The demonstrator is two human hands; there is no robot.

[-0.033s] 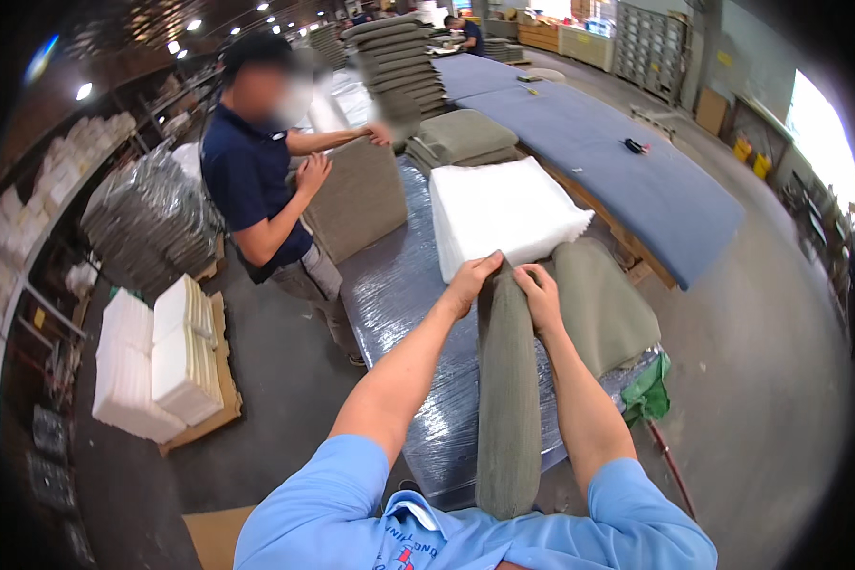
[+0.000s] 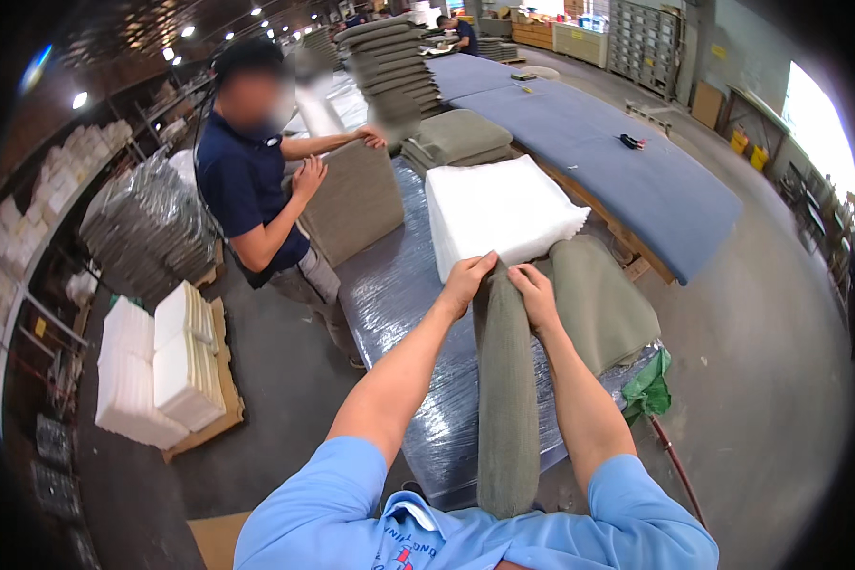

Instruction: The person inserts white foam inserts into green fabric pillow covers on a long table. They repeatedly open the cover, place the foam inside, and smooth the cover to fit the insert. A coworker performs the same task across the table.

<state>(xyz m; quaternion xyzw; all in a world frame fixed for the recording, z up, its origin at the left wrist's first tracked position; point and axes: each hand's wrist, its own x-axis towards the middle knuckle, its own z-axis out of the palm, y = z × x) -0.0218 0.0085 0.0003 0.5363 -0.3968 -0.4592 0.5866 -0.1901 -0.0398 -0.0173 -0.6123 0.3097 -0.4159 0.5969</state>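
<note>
A long olive-green cushion (image 2: 506, 399) stands on its edge between my forearms, on a table wrapped in plastic film (image 2: 399, 294). My left hand (image 2: 465, 280) and my right hand (image 2: 534, 293) both pinch its far end, right against a stack of white foam sheets (image 2: 499, 214). A flat olive cover (image 2: 598, 304) lies just to the right of my right hand. Across the table a co-worker in a dark blue shirt (image 2: 247, 190) holds an upright olive cushion (image 2: 356, 204) with both hands.
A long blue-covered table (image 2: 617, 171) runs along the right. Stacks of olive cushions (image 2: 389, 57) stand at the back. White foam blocks (image 2: 161, 370) sit on a pallet at the left, behind them a film-wrapped bundle (image 2: 147, 228). A green bag (image 2: 648, 385) hangs at the table's corner.
</note>
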